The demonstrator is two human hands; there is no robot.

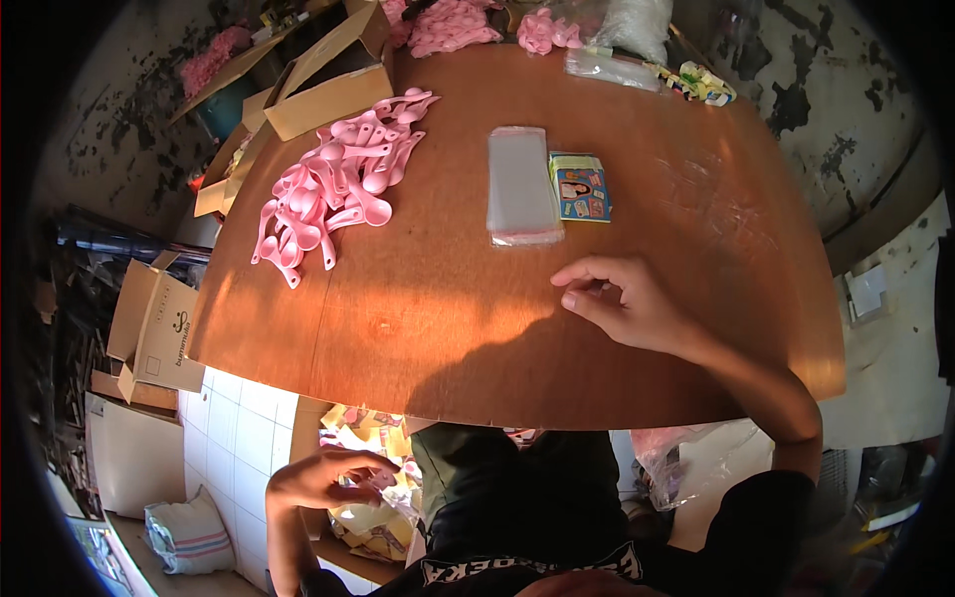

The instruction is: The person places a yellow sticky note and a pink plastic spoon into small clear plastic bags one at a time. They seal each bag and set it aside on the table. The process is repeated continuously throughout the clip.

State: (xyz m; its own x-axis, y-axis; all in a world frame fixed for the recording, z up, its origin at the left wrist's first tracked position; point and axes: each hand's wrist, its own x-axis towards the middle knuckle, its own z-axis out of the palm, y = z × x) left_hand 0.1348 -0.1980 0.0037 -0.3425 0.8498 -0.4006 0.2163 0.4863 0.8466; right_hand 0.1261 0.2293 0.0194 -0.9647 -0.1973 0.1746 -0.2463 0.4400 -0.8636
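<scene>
My right hand [629, 301] hovers over the wooden table [428, 348], fingers loosely bent, thumb and forefinger apart, nothing seen between them. Just beyond it lie a stack of clear plastic bags [522, 184] and, against its right side, a small stack of colourful printed cards [583, 191]. My left hand [333, 480] is below the table's front edge, over a cardboard box [306, 438] filled with small packets [373, 522]. Its fingers are half bent and apart; no held thing can be made out. Pink plastic scoops [328, 184] form a loose pile on the table's left.
An open cardboard box [333, 90] stands at the table's back left. Pink bundles [453, 27] and clear plastic packs [612, 68] line the far edge. Another carton [154, 323] is beyond the left edge. A white sack [189, 532] rests at lower left.
</scene>
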